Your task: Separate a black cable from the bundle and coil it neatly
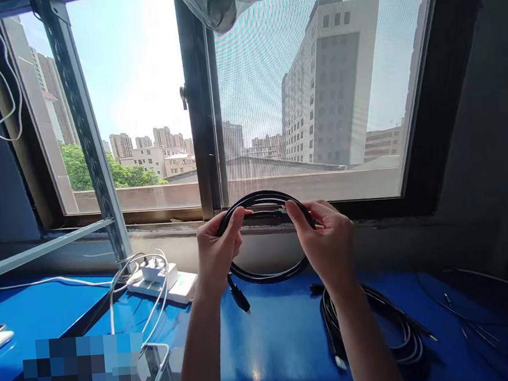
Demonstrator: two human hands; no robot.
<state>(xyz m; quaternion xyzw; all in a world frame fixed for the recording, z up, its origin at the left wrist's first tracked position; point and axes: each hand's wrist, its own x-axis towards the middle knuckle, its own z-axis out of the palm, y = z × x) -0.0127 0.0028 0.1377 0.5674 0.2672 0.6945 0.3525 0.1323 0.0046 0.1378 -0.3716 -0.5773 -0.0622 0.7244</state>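
Forearms (204, 345) were nearest. Fingers (235, 223) of left hand (216, 245) and right hand (329, 234) pinched opposite sides of the black cable coil (271, 278), held above the bench (264, 340). Loops looked formed; one plug (239, 297) hung loose; couldn't tell if tied. Second coil (392, 305) lay on the bench, right side.

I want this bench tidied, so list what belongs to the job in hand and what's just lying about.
In the job:
coiled black cable, gripped by left hand and right hand

Seemingly lying about:
black cable bundle on the blue table, possibly related
white power strip
thin wires at far right
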